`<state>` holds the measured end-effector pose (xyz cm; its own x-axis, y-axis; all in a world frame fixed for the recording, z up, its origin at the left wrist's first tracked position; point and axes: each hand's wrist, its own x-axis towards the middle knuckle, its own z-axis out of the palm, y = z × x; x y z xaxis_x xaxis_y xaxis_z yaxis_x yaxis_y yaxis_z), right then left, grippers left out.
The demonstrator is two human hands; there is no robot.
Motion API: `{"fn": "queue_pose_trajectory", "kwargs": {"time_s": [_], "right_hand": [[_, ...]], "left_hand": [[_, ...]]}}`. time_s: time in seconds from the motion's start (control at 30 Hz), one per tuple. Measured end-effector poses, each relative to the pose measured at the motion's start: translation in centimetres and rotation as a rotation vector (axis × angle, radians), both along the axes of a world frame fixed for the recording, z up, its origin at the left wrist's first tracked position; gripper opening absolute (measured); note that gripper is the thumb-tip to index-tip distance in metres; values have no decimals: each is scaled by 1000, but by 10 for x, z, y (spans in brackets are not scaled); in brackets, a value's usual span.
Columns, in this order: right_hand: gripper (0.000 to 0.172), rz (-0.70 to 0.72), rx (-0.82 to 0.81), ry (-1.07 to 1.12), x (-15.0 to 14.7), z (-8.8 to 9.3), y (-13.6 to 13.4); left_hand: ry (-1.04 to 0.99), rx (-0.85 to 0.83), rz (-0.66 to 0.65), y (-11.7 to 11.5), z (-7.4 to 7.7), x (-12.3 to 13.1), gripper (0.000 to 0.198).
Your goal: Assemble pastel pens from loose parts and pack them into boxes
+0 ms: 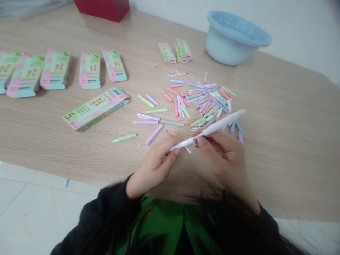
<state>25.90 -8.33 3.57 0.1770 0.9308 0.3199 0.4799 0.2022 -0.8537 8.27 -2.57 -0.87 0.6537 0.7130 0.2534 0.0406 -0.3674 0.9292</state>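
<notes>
Both my hands hold one white pen (212, 129) over the wooden table (278, 141). My left hand (155, 164) pinches its lower left end with the fingers closed. My right hand (225, 156) grips the pen's middle, fingers wrapped round it, and the pointed end sticks up to the right. Just beyond my hands lies a heap of pastel pen parts (207, 101), pink, green, blue, purple and white. A long pastel box (97, 109) lies to the left of the heap.
Several flat pastel boxes (57, 69) lie in a row at the far left. Two or three small boxes (175, 51) sit behind the heap. A light blue basin (233, 37) stands at the back right. A red box (103, 7) is at the back edge. White floor (39, 205) shows left.
</notes>
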Motion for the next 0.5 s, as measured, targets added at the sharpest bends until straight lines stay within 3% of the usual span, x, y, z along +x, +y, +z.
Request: {"fn": "queue_pose_trajectory", "kwargs": {"time_s": [0.27, 0.33, 0.4, 0.5], "right_hand": [[25, 47, -83, 128, 2, 3, -4], [34, 48, -65, 219, 2, 3, -2], [44, 15, -47, 297, 2, 0, 1], [43, -47, -75, 302, 2, -4, 4]], "left_hand": [[8, -5, 12, 0, -1, -2, 23], [10, 2, 11, 0, -1, -2, 25], [9, 10, 12, 0, -1, -3, 28], [5, 11, 18, 0, 0, -3, 27]]}}
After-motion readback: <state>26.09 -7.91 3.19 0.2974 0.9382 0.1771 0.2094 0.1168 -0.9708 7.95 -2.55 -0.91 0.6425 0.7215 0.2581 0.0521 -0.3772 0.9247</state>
